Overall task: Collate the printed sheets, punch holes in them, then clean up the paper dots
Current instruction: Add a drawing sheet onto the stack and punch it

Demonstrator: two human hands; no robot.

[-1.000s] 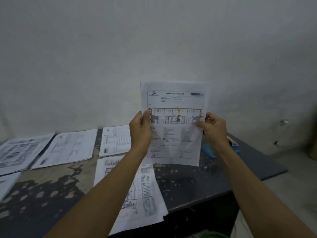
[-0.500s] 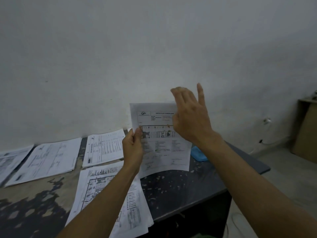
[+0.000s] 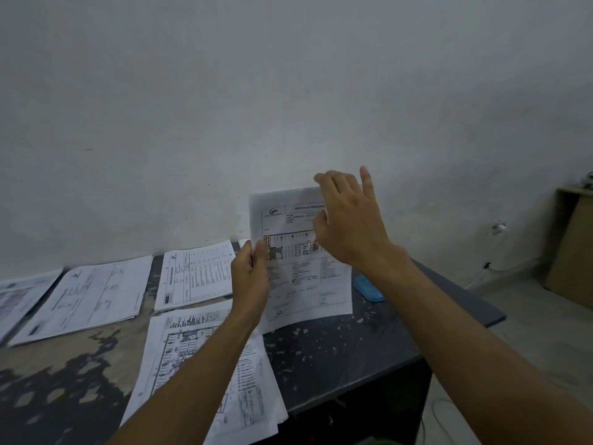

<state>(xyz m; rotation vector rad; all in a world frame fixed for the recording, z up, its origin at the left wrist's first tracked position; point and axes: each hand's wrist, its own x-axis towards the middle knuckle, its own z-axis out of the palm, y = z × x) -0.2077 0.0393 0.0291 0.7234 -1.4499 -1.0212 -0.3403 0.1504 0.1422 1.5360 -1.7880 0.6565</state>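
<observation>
Paper lies nearest: a loose stack [image 3: 205, 374] of printed plans at the front edge of the table [image 3: 353, 348], its long axis running away from the person and its corner overhanging the edge. Above it the left hand [image 3: 250, 281] pinches the left edge of a held sheet [image 3: 305, 284], thumb on the printed face, fingers behind. The sheet stands nearly upright over the table, long axis vertical, header at the top, print facing the person. The right hand [image 3: 349, 220] is at the sheet's upper right corner with fingers spread and loosely bent; whether it grips the corner or only touches it cannot be told.

The step looks like checking or squaring a sheet during collating; punching appears not yet begun. To do it well, the person should keep the left pinch firm, run the right hand along the top edge to align it, and lay it header-up like the rest.

Farther back, three more piles [image 3: 195, 274] lie in a row by the wall, and a blue object [image 3: 369, 287] sits behind the sheet, partly hidden.
</observation>
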